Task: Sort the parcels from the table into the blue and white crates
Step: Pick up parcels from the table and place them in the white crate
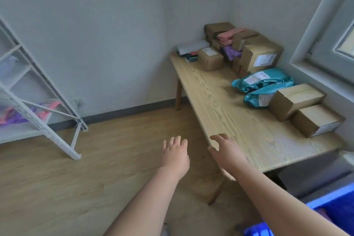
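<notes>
Two empty grips, left hand and right hand, are hovering spread; I'm aiming to bracket the nearest box squarely.

- Large labelled cardboard box: at the far end of the wooden table, in a pile of smaller boxes with pink mailers and a purple mailer.
- Small labelled box: just left of that pile.
- Teal mailers: crumpled, mid-table.
- Brown box and shorter box: touching, at the table's near right side.
- Blue crate: below the table's near end, partly seen.
</notes>
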{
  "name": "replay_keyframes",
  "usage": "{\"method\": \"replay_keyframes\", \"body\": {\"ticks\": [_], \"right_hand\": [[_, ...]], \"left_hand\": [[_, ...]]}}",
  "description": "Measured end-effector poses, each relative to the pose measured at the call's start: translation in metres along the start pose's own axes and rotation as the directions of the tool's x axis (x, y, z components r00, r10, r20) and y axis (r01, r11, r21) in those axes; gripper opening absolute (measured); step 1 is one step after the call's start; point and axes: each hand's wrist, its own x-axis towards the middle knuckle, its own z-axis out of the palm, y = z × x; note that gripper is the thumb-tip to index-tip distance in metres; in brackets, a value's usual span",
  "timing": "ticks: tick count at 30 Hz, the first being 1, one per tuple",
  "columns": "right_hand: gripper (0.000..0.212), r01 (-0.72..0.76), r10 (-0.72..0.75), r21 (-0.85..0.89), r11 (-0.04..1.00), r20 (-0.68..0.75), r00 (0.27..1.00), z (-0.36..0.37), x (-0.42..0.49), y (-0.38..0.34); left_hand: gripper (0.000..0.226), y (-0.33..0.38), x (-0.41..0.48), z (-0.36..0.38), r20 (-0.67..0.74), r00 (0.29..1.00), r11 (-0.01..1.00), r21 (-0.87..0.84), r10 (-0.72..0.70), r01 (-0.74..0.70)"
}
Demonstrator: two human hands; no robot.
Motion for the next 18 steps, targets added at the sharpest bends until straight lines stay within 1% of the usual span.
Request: {"method": "replay_keyframes", "body": {"ticks": [2,4,8,10,12,16,18], "right_hand": [[0.047,-0.004,0.004,-0.015,1.0,-0.016,1.0,0.001,0.042,-0.016],[0.047,-0.049,0.048,-0.014,0.999,-0.039,0.998,0.004,0.082,-0.028],[0.049,-0.126,0.126,-0.007,0.992,-0.013,0.992,0.005,0.145,-0.045],[0.05,-0.169,0.17,0.021,0.985,-0.042,0.985,0.004,0.18,-0.054],[0.051,-0.187,0.19,0.039,0.982,-0.076,0.979,0.002,0.204,-0.062],[0.051,-0.231,0.234,0.044,0.972,-0.088,0.968,-0.002,0.25,-0.068],[0.051,-0.262,0.267,0.058,0.963,-0.106,0.958,-0.006,0.29,-0.064]], "left_hand": [[0.052,-0.02,0.042,-0.008,-0.004,0.999,0.999,0.007,0.036,-0.035],[0.053,-0.04,0.084,-0.018,-0.005,0.998,0.998,0.012,0.066,-0.066],[0.054,-0.074,0.151,-0.041,0.028,0.991,0.991,0.03,0.129,-0.13],[0.055,-0.091,0.192,-0.056,0.039,0.982,0.98,0.064,0.186,-0.188],[0.055,-0.099,0.225,-0.069,0.04,0.976,0.973,0.084,0.212,-0.215],[0.053,-0.103,0.289,-0.088,0.035,0.966,0.965,0.041,0.258,-0.259],[0.053,-0.103,0.334,-0.093,0.032,0.951,0.951,0.04,0.307,-0.308]]}}
